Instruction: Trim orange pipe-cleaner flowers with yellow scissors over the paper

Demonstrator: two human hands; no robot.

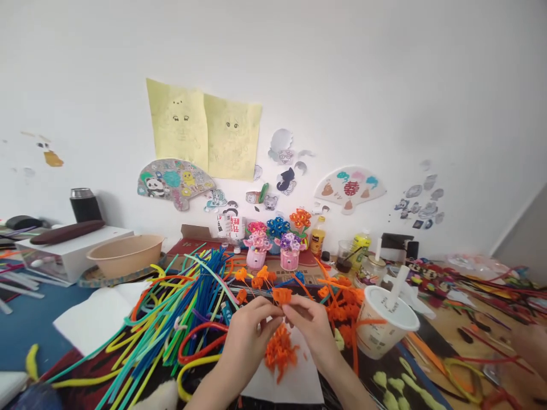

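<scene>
Close together in the middle, my left hand point(253, 327) and my right hand point(311, 327) pinch a small orange pipe-cleaner flower point(282, 295) between their fingertips. Its lower part is hidden by the fingers. Below them, a pile of orange fuzzy pieces point(281, 353) lies on a white paper sheet point(305, 387). More finished-looking orange flowers point(344, 302) are heaped just right of my right hand, and a few stand on thin stems behind my fingers. Left of my left hand spreads a big bundle of coloured pipe cleaners point(171, 319), mostly blue, green and yellow.
A lidded paper cup point(380, 324) with a straw stands close to my right wrist. Pink pots point(256, 257) of fuzzy flowers and a drink bottle point(317, 238) line the wall. A tan basin point(126, 256) sits left. Another person's blurred hand point(530, 347) is at the right edge.
</scene>
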